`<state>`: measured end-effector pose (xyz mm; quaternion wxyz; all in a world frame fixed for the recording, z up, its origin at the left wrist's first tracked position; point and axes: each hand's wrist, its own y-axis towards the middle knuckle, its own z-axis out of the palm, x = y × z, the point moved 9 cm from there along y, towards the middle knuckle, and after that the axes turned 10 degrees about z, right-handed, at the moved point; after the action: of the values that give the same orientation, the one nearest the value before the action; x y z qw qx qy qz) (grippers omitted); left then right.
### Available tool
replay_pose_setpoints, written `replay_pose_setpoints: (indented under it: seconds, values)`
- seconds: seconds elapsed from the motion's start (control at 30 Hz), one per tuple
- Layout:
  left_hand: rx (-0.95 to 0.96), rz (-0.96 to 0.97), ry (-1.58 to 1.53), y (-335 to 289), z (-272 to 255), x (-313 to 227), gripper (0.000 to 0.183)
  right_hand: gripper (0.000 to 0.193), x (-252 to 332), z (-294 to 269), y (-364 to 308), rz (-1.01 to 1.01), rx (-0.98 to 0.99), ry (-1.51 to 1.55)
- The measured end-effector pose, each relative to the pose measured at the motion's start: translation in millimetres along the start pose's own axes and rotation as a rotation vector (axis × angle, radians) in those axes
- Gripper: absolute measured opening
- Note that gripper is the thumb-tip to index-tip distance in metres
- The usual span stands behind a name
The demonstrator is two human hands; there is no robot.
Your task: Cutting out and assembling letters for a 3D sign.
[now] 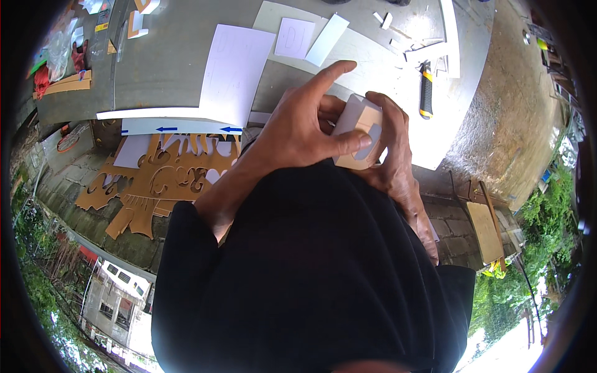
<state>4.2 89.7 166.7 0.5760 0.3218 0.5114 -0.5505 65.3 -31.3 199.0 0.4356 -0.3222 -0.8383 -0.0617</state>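
Observation:
Close to my body I hold a small block-shaped piece of white and tan board (pixel 362 115) with an opening in its face. My left hand (pixel 297 127) grips it from the left, the thumb pressed across the lower face and the index finger stretched out above. Around its right side curl the fingers of my right hand (pixel 398 149). The fingertips behind the piece are hidden. Beyond it, on the table, lie a white square card with an outline (pixel 295 37) and a pale strip (pixel 328 40).
A black and yellow utility knife (pixel 426 93) lies on white sheet at the right, near board scraps (pixel 429 51). A large white sheet (pixel 236 68) reaches the table's near edge. Cut-out brown board (pixel 140 196) is below left. Plastic bags (pixel 60 53) sit far left.

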Motion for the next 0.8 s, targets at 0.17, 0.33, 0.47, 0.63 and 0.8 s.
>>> replay_pose_setpoints:
  seconds: [0.17, 0.33, 0.47, 0.63, 0.8]
  values:
    - [0.003, 0.227, 0.101, 0, 8, -27, 0.095, 0.108, 17, -12, -7, -0.338, -0.259, -0.079]
    - [0.036, 0.253, 0.106, 1, 9, -30, 0.086, 0.111, 15, -17, -10, -0.374, -0.242, -0.050]
    - [0.044, 0.263, 0.064, 2, 9, -26, 0.080, 0.115, 13, -19, -11, -0.373, -0.260, -0.048]
    - [0.007, 0.159, -0.065, 4, 3, -14, 0.075, 0.126, -12, -19, 2, -0.008, -0.117, 0.299]
    - [-0.060, 0.070, -0.362, 6, -15, 15, 0.069, 0.118, -40, -2, 2, 0.218, 0.135, 0.958]
